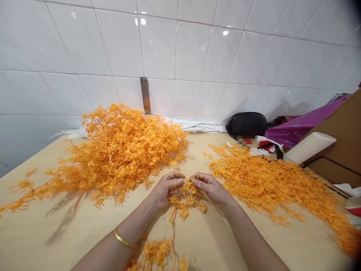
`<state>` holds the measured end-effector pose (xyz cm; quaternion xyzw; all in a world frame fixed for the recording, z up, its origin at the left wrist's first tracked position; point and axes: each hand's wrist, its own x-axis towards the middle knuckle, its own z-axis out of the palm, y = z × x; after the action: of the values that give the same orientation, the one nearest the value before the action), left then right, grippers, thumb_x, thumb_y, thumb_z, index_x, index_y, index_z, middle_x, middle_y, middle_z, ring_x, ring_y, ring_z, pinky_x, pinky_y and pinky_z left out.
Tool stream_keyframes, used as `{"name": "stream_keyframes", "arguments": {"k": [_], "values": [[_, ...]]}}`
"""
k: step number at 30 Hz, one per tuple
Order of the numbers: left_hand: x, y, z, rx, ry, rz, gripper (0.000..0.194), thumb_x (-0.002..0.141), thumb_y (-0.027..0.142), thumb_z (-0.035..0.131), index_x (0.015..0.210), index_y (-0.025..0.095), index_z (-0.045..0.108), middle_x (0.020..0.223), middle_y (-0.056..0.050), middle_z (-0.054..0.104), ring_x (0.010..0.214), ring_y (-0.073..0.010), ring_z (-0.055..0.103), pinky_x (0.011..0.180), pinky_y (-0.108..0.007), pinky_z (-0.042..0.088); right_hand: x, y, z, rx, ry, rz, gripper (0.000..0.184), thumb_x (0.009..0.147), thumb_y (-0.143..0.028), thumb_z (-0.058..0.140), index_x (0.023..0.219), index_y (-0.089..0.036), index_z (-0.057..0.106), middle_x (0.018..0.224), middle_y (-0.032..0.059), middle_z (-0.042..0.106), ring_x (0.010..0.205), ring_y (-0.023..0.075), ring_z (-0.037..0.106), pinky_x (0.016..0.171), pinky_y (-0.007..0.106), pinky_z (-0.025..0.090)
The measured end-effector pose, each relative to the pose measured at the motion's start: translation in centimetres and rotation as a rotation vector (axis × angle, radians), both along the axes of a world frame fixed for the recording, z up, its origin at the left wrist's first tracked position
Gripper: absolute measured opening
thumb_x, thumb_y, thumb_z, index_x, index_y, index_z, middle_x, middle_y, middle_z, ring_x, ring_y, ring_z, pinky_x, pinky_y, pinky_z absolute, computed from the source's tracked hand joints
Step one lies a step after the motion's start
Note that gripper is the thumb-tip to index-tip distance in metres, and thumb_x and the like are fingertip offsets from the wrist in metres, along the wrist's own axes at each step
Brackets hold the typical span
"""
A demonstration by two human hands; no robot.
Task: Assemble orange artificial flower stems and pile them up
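We see our left hand point(165, 190) and our right hand point(210, 190) close together in the lower middle of the frame, and both of them are pinching a tangled orange plastic sprig point(184, 199) from its two sides. A thin strand point(171, 229) of this sprig hangs down to a lower cluster point(152, 254) at the bottom edge. A gold bangle point(122, 238) sits on our left wrist. To the left lies a big orange heap point(118, 150), its branches reaching the left frame edge, and to the right a wide orange pile point(262, 180) runs toward the lower right corner. Between them, a strip of pale tabletop point(197, 146) leads up to a white cloth point(194, 126) along the tiled wall point(158, 49). At the upper right, a black bag point(246, 125), a white roll point(310, 147) and a brown cardboard panel point(338, 128) stand near the far table edge.
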<state>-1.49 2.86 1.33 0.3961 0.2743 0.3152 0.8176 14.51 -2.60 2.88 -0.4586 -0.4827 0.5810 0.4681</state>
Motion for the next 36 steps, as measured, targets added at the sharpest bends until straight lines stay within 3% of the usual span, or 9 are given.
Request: {"name": "stream_keyframes", "arguments": {"k": [6,12,18,25,29,34,36], "values": [[0.8,-0.5,-0.2,0.075,0.141,0.025,0.016,0.059,0.021,0.068,0.066,0.01,0.057,0.05,0.004,0.043,0.038,0.0,0.028,0.04,-0.017,0.015,1.1,0.3,-0.5,0.0,0.188,-0.136,0.022,0.072,-0.036,0.061,0.064,-0.016,0.057,0.06,-0.002,0.05,0.055,0.0076,0.043,0.055,0.02,0.034],[1.0,-0.5,-0.3,0.024,0.144,0.064,0.021,0.057,0.024,0.069,0.061,0.011,0.053,0.049,0.006,0.041,0.035,0.0011,0.022,0.039,-0.017,0.011,1.2,0.1,-0.5,-0.078,0.307,-0.144,0.031,0.075,-0.046,0.053,0.071,-0.016,0.061,0.066,0.0018,0.056,0.061,0.0107,0.05,0.058,0.023,0.039],[0.9,-0.4,-0.6,0.026,0.124,0.034,0.021,0.061,0.028,0.066,0.063,0.013,0.051,0.045,0.007,0.037,0.036,-0.001,0.024,0.038,-0.018,0.013,1.2,-0.2,-0.2,-0.029,0.131,-0.054,0.021,0.068,-0.034,0.064,0.08,-0.017,0.06,0.069,-0.0007,0.055,0.059,0.0084,0.047,0.057,0.021,0.036],[0.9,-0.6,-0.5,0.13,0.142,-0.055,0.019,0.062,0.024,0.065,0.058,0.013,0.05,0.044,0.006,0.037,0.036,-0.0008,0.024,0.039,-0.019,0.011,0.5,0.5,-1.4,0.069,0.015,-0.232,0.023,0.067,-0.034,0.063,0.063,-0.017,0.049,0.055,-0.0052,0.046,0.051,0.0068,0.04,0.05,0.02,0.031],[0.9,-1.0,-0.1,0.162,0.158,-0.09,0.019,0.062,0.024,0.065,0.057,0.013,0.049,0.043,0.006,0.037,0.036,-0.0009,0.024,0.04,-0.019,0.012,1.3,0.8,-1.5,0.186,-0.124,-0.426,0.026,0.069,-0.036,0.06,0.059,-0.017,0.046,0.053,-0.0048,0.046,0.05,0.0074,0.041,0.05,0.02,0.033],[0.5,-1.1,-0.4,0.131,0.119,-0.056,0.02,0.063,0.023,0.065,0.057,0.012,0.049,0.045,0.006,0.036,0.037,-0.0003,0.021,0.039,-0.018,0.011,5.4,0.7,-0.2,0.28,-0.053,-1.016,0.026,0.068,-0.04,0.057,0.065,-0.019,0.042,0.051,-0.0061,0.048,0.047,0.0091,0.048,0.052,0.024,0.041],[0.4,-0.8,-0.7,0.079,0.043,0.009,0.018,0.063,0.022,0.065,0.059,0.012,0.05,0.048,0.005,0.039,0.038,-0.0004,0.023,0.039,-0.017,0.012,6.0,0.5,0.1,0.311,-0.064,-1.017,0.023,0.067,-0.037,0.058,0.076,-0.021,0.044,0.056,-0.0069,0.049,0.047,0.0085,0.048,0.052,0.024,0.042]]}}
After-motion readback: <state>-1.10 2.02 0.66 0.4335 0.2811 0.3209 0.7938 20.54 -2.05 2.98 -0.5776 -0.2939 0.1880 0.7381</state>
